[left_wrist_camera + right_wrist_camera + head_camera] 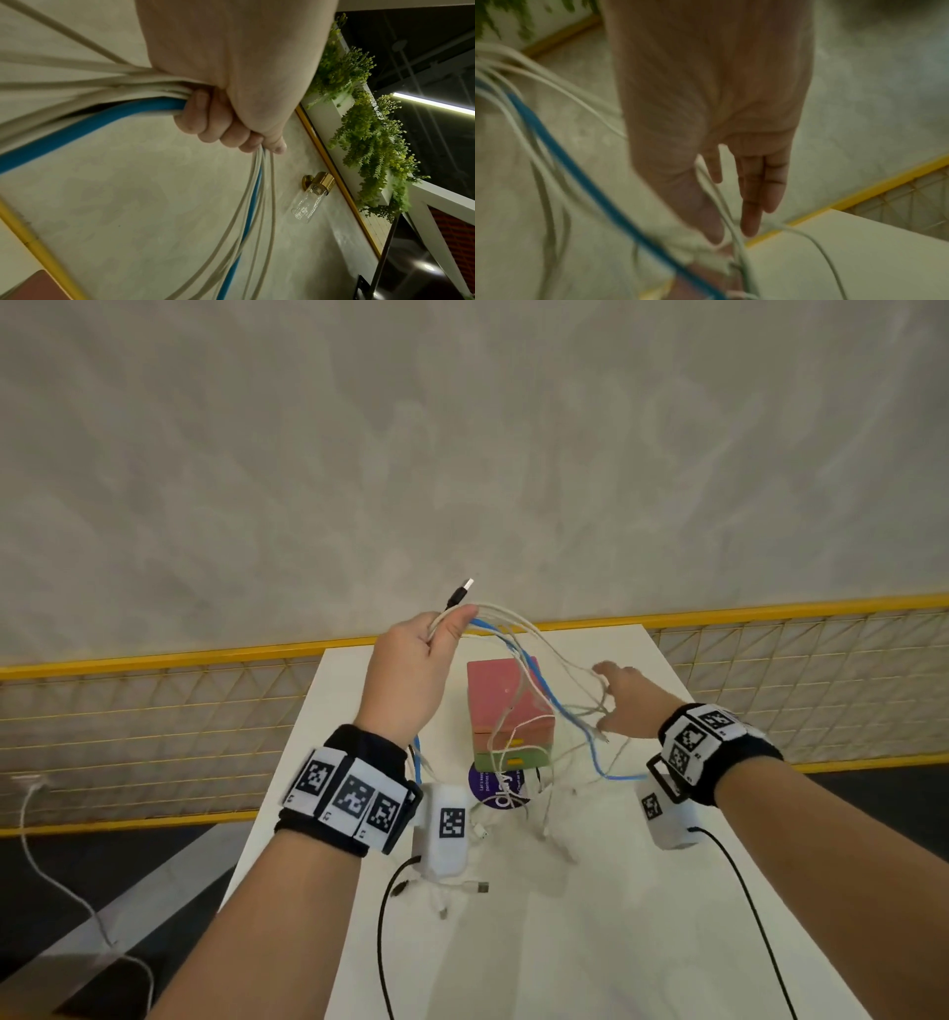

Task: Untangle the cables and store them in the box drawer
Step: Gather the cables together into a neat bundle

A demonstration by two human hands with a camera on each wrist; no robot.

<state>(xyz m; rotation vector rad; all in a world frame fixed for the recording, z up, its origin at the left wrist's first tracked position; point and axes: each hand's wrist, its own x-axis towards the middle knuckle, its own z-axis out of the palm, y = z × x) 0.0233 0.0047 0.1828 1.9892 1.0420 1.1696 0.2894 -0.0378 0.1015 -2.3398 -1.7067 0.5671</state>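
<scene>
My left hand [436,634] is raised above the table and grips a bundle of white cables [518,621] together with one blue cable [539,685]; a black USB plug [461,592] sticks up out of the fist. In the left wrist view the curled fingers [205,123] close round the white strands and the blue cable [90,125]. The strands sag to the right and down over the box [506,690], pink on top with a green drawer [513,759] below. My right hand [611,698] reaches into the hanging strands with straight fingers [750,203]; thin white cables [721,203] run between thumb and fingers.
The box stands on a white table [642,916] beside a purple round sticker [493,791]. A loose white USB cable [475,886] lies near the table's front left. A yellow mesh fence [154,726] runs behind the table. Black wires trail from both wrist units.
</scene>
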